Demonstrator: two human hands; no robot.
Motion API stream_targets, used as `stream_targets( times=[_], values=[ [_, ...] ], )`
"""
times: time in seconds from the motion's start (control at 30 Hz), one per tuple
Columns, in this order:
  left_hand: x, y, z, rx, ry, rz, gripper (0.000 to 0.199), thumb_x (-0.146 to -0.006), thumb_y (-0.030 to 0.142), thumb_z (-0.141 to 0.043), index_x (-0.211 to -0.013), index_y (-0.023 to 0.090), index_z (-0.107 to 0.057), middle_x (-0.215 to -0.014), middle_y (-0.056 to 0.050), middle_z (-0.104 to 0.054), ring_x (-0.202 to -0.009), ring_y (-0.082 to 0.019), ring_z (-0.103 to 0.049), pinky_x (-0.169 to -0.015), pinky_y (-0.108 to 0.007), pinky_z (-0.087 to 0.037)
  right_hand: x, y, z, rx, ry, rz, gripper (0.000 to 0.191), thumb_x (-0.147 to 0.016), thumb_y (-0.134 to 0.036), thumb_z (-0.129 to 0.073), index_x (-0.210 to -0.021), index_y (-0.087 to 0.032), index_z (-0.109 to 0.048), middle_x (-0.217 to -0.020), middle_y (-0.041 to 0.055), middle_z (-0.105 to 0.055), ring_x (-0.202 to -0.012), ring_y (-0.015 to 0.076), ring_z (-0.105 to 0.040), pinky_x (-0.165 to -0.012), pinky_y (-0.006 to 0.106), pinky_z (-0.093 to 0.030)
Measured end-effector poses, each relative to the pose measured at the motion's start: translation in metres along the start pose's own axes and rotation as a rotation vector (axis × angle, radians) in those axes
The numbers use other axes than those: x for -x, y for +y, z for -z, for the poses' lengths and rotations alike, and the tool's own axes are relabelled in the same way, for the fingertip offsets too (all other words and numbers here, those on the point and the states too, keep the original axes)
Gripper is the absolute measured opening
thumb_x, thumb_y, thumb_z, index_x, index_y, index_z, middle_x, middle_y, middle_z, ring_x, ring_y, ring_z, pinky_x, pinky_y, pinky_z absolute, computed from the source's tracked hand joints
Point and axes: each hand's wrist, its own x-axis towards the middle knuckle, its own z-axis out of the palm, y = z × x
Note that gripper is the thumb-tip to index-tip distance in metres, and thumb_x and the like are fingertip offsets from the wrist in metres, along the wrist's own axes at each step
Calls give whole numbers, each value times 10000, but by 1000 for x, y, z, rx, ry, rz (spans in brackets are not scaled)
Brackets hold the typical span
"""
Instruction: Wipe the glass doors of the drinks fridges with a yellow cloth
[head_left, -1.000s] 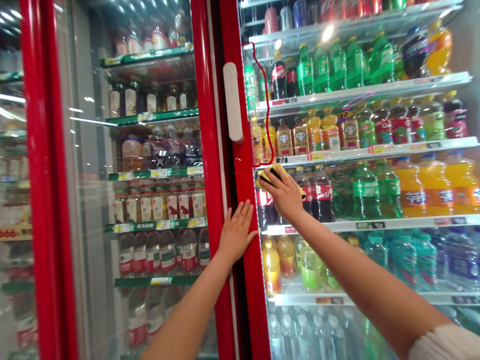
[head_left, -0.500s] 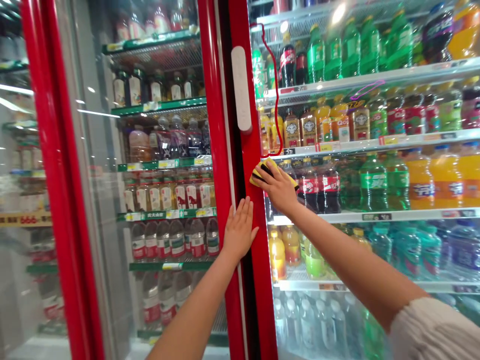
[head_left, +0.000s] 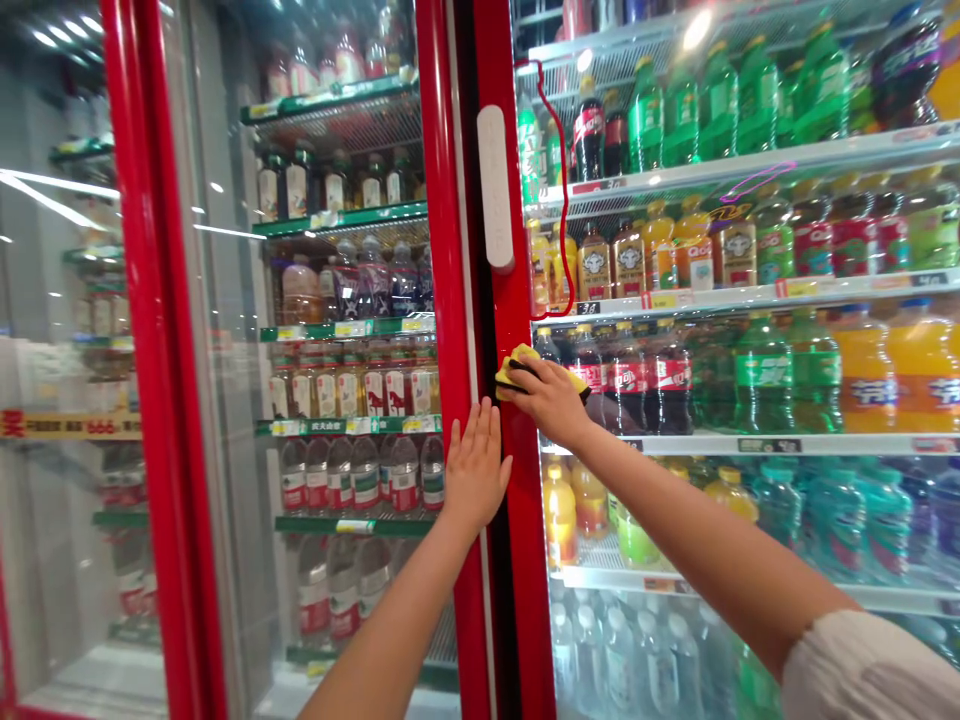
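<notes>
My right hand [head_left: 551, 400] presses a yellow cloth with a black edge [head_left: 523, 362] against the red door frame [head_left: 517, 480] of the right-hand drinks fridge. Part of the cloth is hidden beneath the fingers, which curl over it. Lower and to the left, my left hand [head_left: 476, 470] lies flat across the gap between two red frames, fingers stretched upward, holding nothing. A white door handle [head_left: 495, 190] is fixed to the frame above both hands.
Behind the right glass, shelves hold several cola bottles [head_left: 628, 370], green soda bottles [head_left: 682, 112] and orange drinks [head_left: 859, 365]. The left fridge contains several water bottles [head_left: 365, 475] on green-edged shelves. Another red frame [head_left: 161, 400] stands farther left.
My right hand and the cloth have slid slightly down relative to the handle, and the cloth has bunched more. My left hand stays flat on the frame. The whole view has shifted a little.
</notes>
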Motion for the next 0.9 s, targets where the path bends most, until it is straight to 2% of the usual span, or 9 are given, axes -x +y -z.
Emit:
stream_targets(
  times=[0.17,0.23,0.3,0.4,0.47,0.63,0.7,0.77,0.9],
  values=[
    [14,1,0,2,-13,18,784,-1006,297,-453,-1663,85,-80,-1714,-162,-210,-1613,-274,-145,-1306,-528,-200,58,-24,-3,-83,-21,265,218,-1024,-244,-599,-1166,-307,-753,-1329,-25,-731,-1455,219,-489,-1178,460,-456],
    [17,0,2,-3,-27,17,772,-1007,297,-453,-1662,85,-104,-1713,-162,-219,-1612,-272,-150,-1307,-523,-192,63,-20,1,-91,-67,307,225,-1033,-255,-581,-1173,-324,-744,-1379,-38,-704,-1472,213,-473,-1210,485,-429],
    [17,-2,4,-10,-32,31,772,-1006,293,-451,-1662,83,-101,-1716,-159,-211,-1612,-269,-152,-1309,-518,-185,52,-12,6,-86,-102,235,268,-1036,-248,-567,-1221,-363,-723,-1458,-54,-649,-1509,219,-423,-1244,522,-383],
    [16,-2,5,-23,-27,60,791,-1002,279,-446,-1662,76,-59,-1722,-157,-189,-1613,-265,-148,-1310,-515,-186,35,-8,6,-96,-121,27,387,-1030,-200,-539,-1334,-404,-662,-1545,-66,-564,-1555,218,-342,-1280,525,-332],
    [22,0,3,-29,-32,68,803,-1000,273,-444,-1662,80,-30,-1722,-155,-184,-1612,-265,-155,-1309,-517,-191,43,-19,3,-119,-104,-30,440,-1022,-168,-521,-1382,-395,-631,-1563,-56,-545,-1560,211,-328,-1285,508,-332],
    [52,9,-6,-13,-60,76,828,-994,256,-449,-1662,110,18,-1719,-156,-199,-1600,-278,-211,-1295,-528,-229,110,-55,-1,-201,-80,139,394,-1020,-187,-524,-1331,-378,-672,-1522,-42,-591,-1537,194,-372,-1259,452,-382],
    [59,12,-6,-7,-72,67,816,-994,251,-446,-1665,116,-2,-1719,-151,-199,-1600,-273,-214,-1296,-527,-230,118,-54,2,-204,-99,200,348,-1027,-207,-536,-1282,-378,-699,-1511,-51,-601,-1527,199,-390,-1242,454,-404],
    [58,14,-5,-2,-78,69,797,-996,249,-445,-1667,113,-38,-1721,-147,-197,-1604,-264,-195,-1301,-518,-221,107,-45,3,-156,-96,180,316,-1026,-214,-552,-1250,-363,-717,-1517,-52,-595,-1512,230,-413,-1201,471,-452],
    [47,23,-1,18,-58,105,782,-994,207,-433,-1664,92,-47,-1725,-155,-186,-1614,-265,-142,-1303,-515,-218,77,-30,-2,-43,23,-68,275,-998,-209,-596,-1177,-323,-770,-1379,12,-694,-1367,255,-555,-1108,424,-537]
  ],
)
